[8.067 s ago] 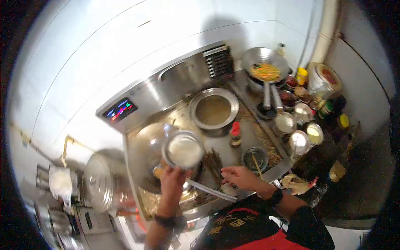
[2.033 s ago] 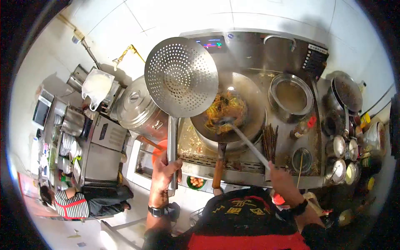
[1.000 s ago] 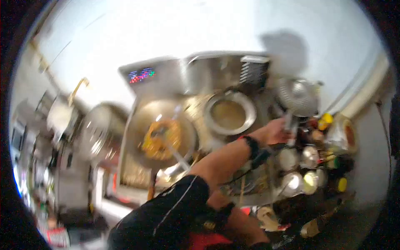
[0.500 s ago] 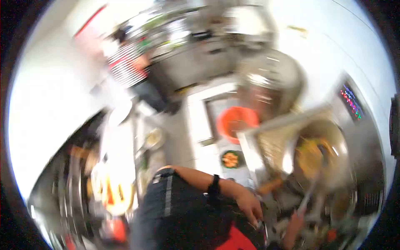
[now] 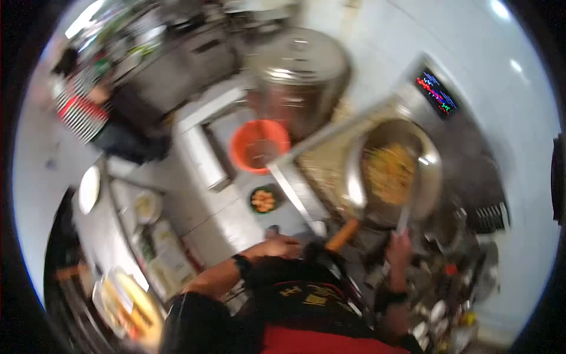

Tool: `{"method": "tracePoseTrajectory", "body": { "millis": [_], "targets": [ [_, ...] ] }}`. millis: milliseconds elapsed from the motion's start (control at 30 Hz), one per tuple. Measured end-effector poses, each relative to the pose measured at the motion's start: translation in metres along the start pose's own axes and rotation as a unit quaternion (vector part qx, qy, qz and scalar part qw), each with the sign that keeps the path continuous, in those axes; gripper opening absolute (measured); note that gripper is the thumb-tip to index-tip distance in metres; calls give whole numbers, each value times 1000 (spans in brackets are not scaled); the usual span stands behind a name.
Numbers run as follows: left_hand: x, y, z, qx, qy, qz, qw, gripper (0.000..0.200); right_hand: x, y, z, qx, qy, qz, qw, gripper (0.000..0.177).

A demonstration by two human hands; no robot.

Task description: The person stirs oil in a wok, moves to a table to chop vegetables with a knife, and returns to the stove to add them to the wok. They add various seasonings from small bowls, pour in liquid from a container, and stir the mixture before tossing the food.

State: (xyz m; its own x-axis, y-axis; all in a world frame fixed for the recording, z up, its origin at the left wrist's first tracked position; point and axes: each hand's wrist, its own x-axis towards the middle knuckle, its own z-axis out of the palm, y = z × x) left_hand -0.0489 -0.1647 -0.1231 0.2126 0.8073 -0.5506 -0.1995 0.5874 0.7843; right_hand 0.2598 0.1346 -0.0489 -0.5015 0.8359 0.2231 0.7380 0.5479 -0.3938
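My right hand (image 5: 400, 246) is closed around the grip of a long-handled metal wok utensil (image 5: 404, 217). Its head reaches into a steel wok (image 5: 433, 177), where yellowish shredded food (image 5: 386, 174) lies; blur hides the head's shape. A wooden handle (image 5: 342, 235) juts from the wok's near left side. My left hand (image 5: 280, 246) is in front of my waist, to the left of that handle, with a dark band on the wrist. Motion smears its fingers, and I cannot tell whether it holds anything.
An orange bucket (image 5: 259, 146) and a small green-rimmed bowl of round orange-brown items (image 5: 263, 200) stand left of the stove. Behind the bucket rises a big steel pot (image 5: 303, 71). A person in a striped top (image 5: 79, 109) works at the far-left counter. Trays (image 5: 127, 307) sit lower left.
The view has swung right, so the wok and bucket now appear further left. My left hand has moved up in front of my waist. The utensil stays in my right hand.
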Motion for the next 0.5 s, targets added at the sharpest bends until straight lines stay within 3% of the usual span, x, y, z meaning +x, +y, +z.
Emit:
{"method": "tracePoseTrajectory", "body": {
  "millis": [33,100,133,200,267,300,333,433,500],
  "targets": [
    [16,-14,-4,-77,31,-29,996,45,10,-30,-12,136,-62,162,975,48],
    [57,-39,-16,-108,66,-114,985,43,13,-93,-57,225,-127,278,925,51],
    [76,-52,-18,-103,56,-116,986,43,5,-81,-63,221,-120,286,925,51],
    [109,-75,-26,-235,122,-189,945,41,-31,-67,-66,140,-233,217,938,57],
    [122,-62,-9,-280,163,-179,929,41,-81,-24,-79,72,-187,23,979,60],
    [125,-57,-2,-325,210,-167,907,41,-104,-4,-91,-114,-215,2,970,61],
    [119,-68,9,-438,183,-50,879,42,-117,14,-107,-296,-238,-18,925,62],
    [143,-83,27,-342,241,16,908,35,-119,14,-181,-373,-224,-45,899,63],
    [163,-89,35,-235,294,89,922,29,-112,-4,-216,-346,-249,31,904,59]
  ]
}}
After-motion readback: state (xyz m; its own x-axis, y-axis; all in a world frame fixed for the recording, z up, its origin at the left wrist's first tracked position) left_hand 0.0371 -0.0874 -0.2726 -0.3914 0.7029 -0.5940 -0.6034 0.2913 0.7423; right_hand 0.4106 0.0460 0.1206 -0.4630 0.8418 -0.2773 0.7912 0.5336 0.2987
